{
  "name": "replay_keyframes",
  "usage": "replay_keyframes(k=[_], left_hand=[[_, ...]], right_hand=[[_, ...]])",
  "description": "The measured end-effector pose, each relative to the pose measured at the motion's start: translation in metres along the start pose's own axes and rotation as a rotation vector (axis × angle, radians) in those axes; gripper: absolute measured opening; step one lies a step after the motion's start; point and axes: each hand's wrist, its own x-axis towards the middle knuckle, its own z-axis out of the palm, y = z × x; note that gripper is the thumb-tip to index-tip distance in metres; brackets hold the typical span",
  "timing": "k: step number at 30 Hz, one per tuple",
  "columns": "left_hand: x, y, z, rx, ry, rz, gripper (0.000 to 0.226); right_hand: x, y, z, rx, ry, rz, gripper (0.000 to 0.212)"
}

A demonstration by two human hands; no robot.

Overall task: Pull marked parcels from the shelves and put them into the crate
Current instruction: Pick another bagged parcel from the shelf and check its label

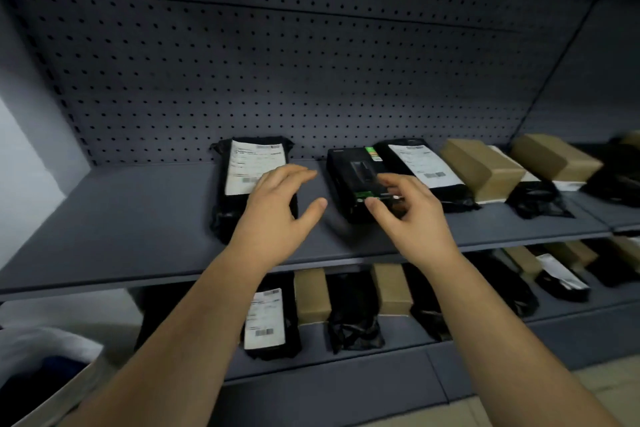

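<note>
A black box with green stickers [349, 170] lies flat on the upper shelf [138, 218]. My right hand [412, 215] hovers over its near end, fingers spread, fingertips touching or nearly touching it. My left hand [277, 208] is open just left of the box, above the shelf, partly covering a black bag with a white label [249, 166]. Another black labelled bag [422, 166] lies right of the box. The white crate [52, 374] shows at the bottom left corner.
Brown cardboard boxes [481, 166] and more black bags fill the right of the upper shelf. The lower shelf [346, 364] holds a labelled black bag [265, 319], brown boxes and black bags. A grey pegboard [311, 62] backs the shelf.
</note>
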Motion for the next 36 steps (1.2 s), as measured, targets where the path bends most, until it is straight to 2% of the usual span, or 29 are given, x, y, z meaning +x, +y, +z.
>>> replay_keyframes(k=[5, 12, 20, 25, 28, 31, 36], left_hand=[[0.009, 0.028, 0.039, 0.011, -0.065, 0.037, 0.049], [0.027, 0.054, 0.087, 0.047, -0.011, -0.016, 0.044], [0.017, 0.05, 0.104, 0.174, -0.016, -0.203, 0.046], [0.018, 0.045, 0.106, 0.167, -0.026, -0.318, 0.044], [0.021, 0.045, 0.108, 0.13, -0.06, -0.395, 0.038], [0.023, 0.042, 0.106, 0.079, 0.012, -0.405, 0.033], [0.023, 0.039, 0.097, -0.051, 0.145, -0.383, 0.038]], right_hand=[[-0.003, 0.035, -0.032, -0.045, 0.001, 0.034, 0.044], [0.015, 0.07, -0.048, -0.031, -0.114, -0.054, 0.046], [0.031, 0.087, -0.036, -0.075, -0.209, -0.139, 0.047], [0.041, 0.084, -0.032, -0.152, -0.288, -0.108, 0.049], [0.045, 0.08, -0.029, -0.175, -0.296, -0.079, 0.043], [0.045, 0.077, -0.024, -0.165, -0.279, -0.058, 0.034], [0.042, 0.07, -0.014, -0.025, -0.237, 0.031, 0.028]])
